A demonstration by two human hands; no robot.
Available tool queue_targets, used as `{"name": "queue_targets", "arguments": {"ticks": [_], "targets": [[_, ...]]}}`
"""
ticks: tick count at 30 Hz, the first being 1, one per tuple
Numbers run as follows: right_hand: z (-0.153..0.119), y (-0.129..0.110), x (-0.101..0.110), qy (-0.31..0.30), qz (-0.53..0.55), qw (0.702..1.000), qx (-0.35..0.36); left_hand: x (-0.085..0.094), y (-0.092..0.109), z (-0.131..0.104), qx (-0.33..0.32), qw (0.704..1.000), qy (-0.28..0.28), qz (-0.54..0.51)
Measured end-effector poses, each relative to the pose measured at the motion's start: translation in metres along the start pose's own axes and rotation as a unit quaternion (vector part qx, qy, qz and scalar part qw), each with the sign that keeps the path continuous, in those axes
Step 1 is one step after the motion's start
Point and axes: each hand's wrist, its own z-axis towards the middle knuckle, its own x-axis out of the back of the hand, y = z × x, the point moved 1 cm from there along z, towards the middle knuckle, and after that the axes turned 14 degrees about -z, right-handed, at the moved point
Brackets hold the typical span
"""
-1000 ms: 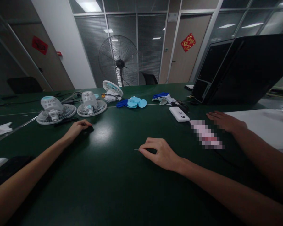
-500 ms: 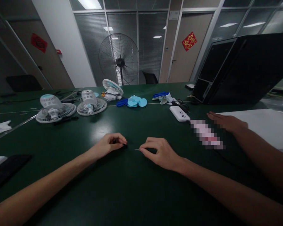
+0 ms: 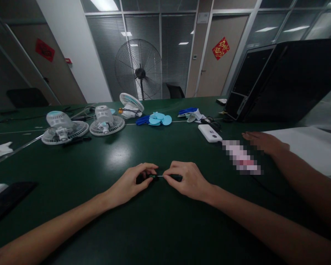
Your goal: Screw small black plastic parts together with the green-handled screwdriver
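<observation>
My right hand (image 3: pixel 188 181) pinches a small screwdriver between thumb and forefinger. Its thin metal shaft (image 3: pixel 160 176) points left, and its dark handle (image 3: pixel 177 177) lies inside the curl of the fingers. My left hand (image 3: pixel 138 180) is closed around a small black piece with some green on it (image 3: pixel 153 176). The shaft's tip meets this piece at the left fingertips; whether it is inserted or only touching, I cannot tell. Most of the black piece is hidden by the fingers. Both hands are low over the dark green table (image 3: pixel 154 228).
Several white fan parts (image 3: pixel 107 125) sit at the back left, near light blue fan blades (image 3: pixel 160 119). Gloves (image 3: pixel 193 113) and a white power bank (image 3: pixel 209 133) are at the back right. Another person's hand (image 3: pixel 267 142) rests at the right, below a large black case (image 3: pixel 287 81).
My left hand has moved right and slightly down, bringing the black piece against the screwdriver's tip. My right hand has stayed almost in place.
</observation>
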Motion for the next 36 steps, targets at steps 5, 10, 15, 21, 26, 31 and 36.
{"name": "queue_targets", "arguments": {"ticks": [5,10,15,21,26,31,36], "targets": [[-0.0009,0.002,-0.0026,-0.001,-0.009,1.0,0.002,0.0008,0.0,-0.001,-0.009,1.0,0.003,-0.014],[-0.0001,0.0,-0.0007,0.001,0.003,1.0,0.002,0.0016,-0.0024,-0.0007,-0.014,0.999,0.002,-0.033],[0.0019,-0.001,0.0024,0.015,0.085,0.996,0.0,0.0011,-0.0018,0.0003,-0.014,0.999,-0.003,-0.035],[0.0024,0.0011,0.0015,0.031,0.063,0.997,-0.027,-0.0001,-0.0025,0.0006,-0.011,0.999,-0.004,-0.032],[0.0016,0.0002,0.0008,0.019,0.018,0.999,-0.034,-0.0001,-0.0017,0.0,-0.015,0.999,-0.004,-0.028],[0.0011,0.0003,-0.0007,0.006,0.006,0.999,-0.031,0.0002,-0.0032,-0.0008,-0.02,0.999,-0.004,-0.029],[0.0006,-0.0012,-0.0007,0.003,-0.002,1.0,-0.019,0.0009,-0.003,-0.0015,-0.016,0.999,-0.002,-0.033]]}}
